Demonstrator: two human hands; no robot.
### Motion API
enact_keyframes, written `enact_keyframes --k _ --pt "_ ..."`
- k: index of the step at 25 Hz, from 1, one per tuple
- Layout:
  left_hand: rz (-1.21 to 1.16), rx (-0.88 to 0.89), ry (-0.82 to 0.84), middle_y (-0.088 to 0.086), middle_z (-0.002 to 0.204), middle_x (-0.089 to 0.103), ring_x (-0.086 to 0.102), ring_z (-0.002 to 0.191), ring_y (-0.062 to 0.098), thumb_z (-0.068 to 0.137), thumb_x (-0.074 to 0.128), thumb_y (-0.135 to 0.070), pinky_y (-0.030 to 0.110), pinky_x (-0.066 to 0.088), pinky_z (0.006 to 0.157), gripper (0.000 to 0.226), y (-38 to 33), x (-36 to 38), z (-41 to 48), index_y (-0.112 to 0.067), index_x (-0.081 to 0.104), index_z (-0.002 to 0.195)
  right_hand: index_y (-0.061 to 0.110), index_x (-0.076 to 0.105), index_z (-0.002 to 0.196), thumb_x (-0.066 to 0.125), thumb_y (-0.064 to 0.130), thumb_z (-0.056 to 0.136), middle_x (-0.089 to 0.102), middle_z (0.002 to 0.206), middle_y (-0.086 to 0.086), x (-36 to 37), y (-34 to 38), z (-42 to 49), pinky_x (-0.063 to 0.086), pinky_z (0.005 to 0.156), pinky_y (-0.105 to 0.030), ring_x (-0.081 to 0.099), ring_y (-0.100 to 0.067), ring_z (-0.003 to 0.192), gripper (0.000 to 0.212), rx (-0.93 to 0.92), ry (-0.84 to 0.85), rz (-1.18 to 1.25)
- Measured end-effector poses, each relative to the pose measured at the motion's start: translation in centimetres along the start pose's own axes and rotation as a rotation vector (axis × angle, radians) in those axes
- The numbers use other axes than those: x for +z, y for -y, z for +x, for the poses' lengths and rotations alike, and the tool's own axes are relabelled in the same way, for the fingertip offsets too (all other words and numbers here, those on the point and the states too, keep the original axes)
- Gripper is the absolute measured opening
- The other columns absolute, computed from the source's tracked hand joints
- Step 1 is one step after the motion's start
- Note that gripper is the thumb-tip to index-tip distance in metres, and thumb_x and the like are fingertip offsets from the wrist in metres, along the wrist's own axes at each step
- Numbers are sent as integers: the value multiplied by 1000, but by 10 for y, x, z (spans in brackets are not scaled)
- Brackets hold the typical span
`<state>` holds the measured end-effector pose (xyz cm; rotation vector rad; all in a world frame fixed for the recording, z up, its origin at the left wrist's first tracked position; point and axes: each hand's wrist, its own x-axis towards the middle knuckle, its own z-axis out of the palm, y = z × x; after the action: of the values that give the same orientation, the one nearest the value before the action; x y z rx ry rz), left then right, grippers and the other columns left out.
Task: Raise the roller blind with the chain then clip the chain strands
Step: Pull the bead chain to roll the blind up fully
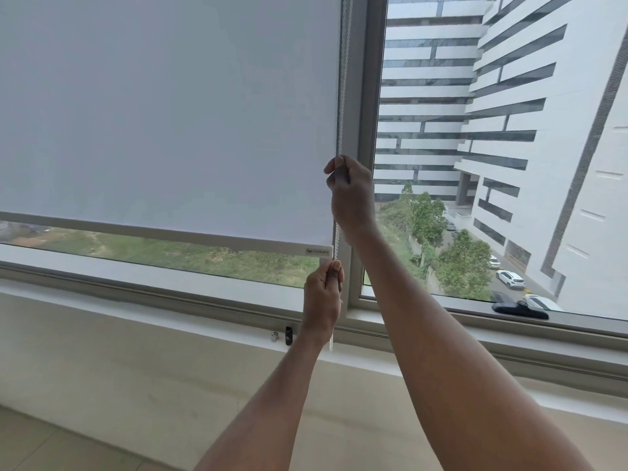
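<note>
A white roller blind (170, 113) covers most of the left window pane; its bottom bar (170, 232) hangs a little above the sill. The white bead chain (343, 79) runs down the blind's right edge beside the window frame. My right hand (350, 195) is closed around the chain at about the height of the blind's lower part. My left hand (323, 297) grips the same chain lower down, just under the bottom bar. The chain's end shows below my left wrist. A small black clip (288, 335) stands on the sill next to a small silver piece (274, 336).
The grey window frame post (365, 96) stands right of the chain. A black window handle (520, 309) lies on the right pane's lower frame. The white sill ledge (136, 317) runs under the window; tiled floor lies below. Buildings, trees and parked cars are outside.
</note>
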<state>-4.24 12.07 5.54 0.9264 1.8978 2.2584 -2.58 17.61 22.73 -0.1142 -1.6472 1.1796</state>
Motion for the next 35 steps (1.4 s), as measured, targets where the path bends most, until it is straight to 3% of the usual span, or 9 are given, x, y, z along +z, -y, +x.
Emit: enact_keyframes --k 5,8,12,18,21,24,28,32,35 --pt "-1 -49 79 -13 51 37 28 43 7 113 47 -24 25 26 44 46 10 0 -16 -28 53 68 7 55 80 43 11 109 44 61 7 1 -16 -22 30 52 -28 35 -5 51 32 -22 -67 -41" --pt "168 -71 131 -7 53 61 54 48 12 113 44 -26 32 46 58 45 21 -10 -25 -31 69 76 4 53 79 44 10 109 44 63 4 -1 -39 -43 30 54 -30 37 -13 56 31 7 -27 -85" --pt "451 -79 -61 20 112 80 71 111 35 114 35 -27 43 49 89 46 12 -21 -12 -4 75 112 8 52 78 47 12 110 45 64 5 -8 -69 -77 32 57 -31 39 -15 60 33 72 -7 -95" --pt "141 182 -112 8 116 81 77 105 21 114 41 -22 39 61 97 38 -80 -12 22 -10 76 124 14 55 76 49 3 102 52 63 -6 -8 -83 -103 34 55 -30 40 -10 61 29 156 9 -55" --pt "-54 254 -15 7 118 79 78 92 19 116 37 -25 34 61 82 34 -134 7 54 -14 69 125 2 54 81 44 0 102 48 64 -14 -5 -81 -106 29 55 -33 35 -12 61 23 154 22 -82" --pt "-92 297 -109 -5 76 62 52 59 5 116 39 -22 26 44 56 34 -159 21 74 -16 71 107 17 51 72 43 -4 100 40 53 13 -2 -79 -111 22 49 -17 30 -6 52 36 150 4 -61" --pt "-119 367 -167 -9 59 39 32 53 10 112 41 -21 30 28 51 39 -149 25 74 -24 59 78 33 50 67 42 -5 97 37 52 16 -3 -78 -115 22 50 -16 29 -5 53 50 131 -2 -16" --pt "-105 340 -142 -11 56 39 30 51 15 110 42 -29 33 26 50 42 -136 20 68 -35 54 71 19 55 76 43 -2 102 39 59 14 -8 -91 -126 29 57 -28 31 -7 59 35 156 31 -6" --pt "-40 319 -141 -8 57 40 32 51 16 112 43 -29 37 29 51 39 -110 15 57 -28 53 74 29 53 69 42 -2 104 46 53 15 -17 -105 -141 32 52 -29 37 -6 50 48 251 155 -27"
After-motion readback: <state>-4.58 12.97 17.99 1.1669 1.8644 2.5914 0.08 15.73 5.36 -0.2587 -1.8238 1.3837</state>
